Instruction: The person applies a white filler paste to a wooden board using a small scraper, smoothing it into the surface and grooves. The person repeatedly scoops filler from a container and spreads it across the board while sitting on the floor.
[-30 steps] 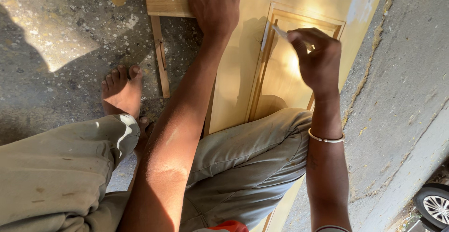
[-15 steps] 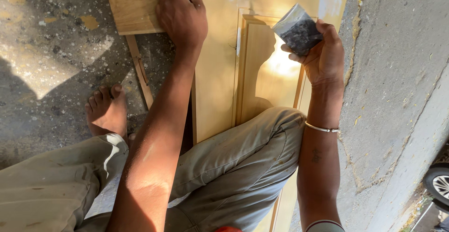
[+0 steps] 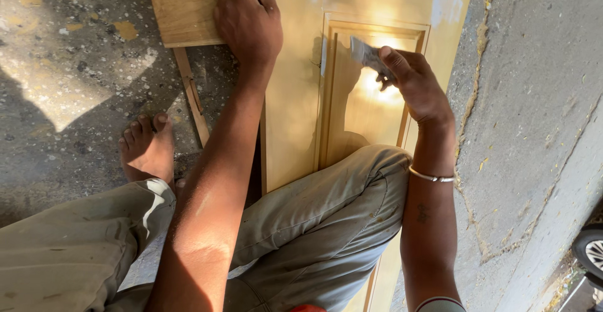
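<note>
A small grey sanding pad (image 3: 365, 52) lies tilted against the glossy yellow wooden door panel (image 3: 295, 117).

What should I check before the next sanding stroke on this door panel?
1. Grip on abrasive: right hand pinches the folded sandpaper between its fingers. Ok.
2. Paper against the wood: it sits at the recessed panel, near the upper moulding; actual contact cannot tell.
3. Door steadied: left hand lies flat on the wooden door, and a trousered knee rests over it. Ok.
4. Bare foot is on the concrete floor, apart from the door edge. Ok.
5. Metal bangle sits at the wrist, clear of the surface. Ok.
6. Surface finish: sun glare hides it. Cannot tell.
</note>
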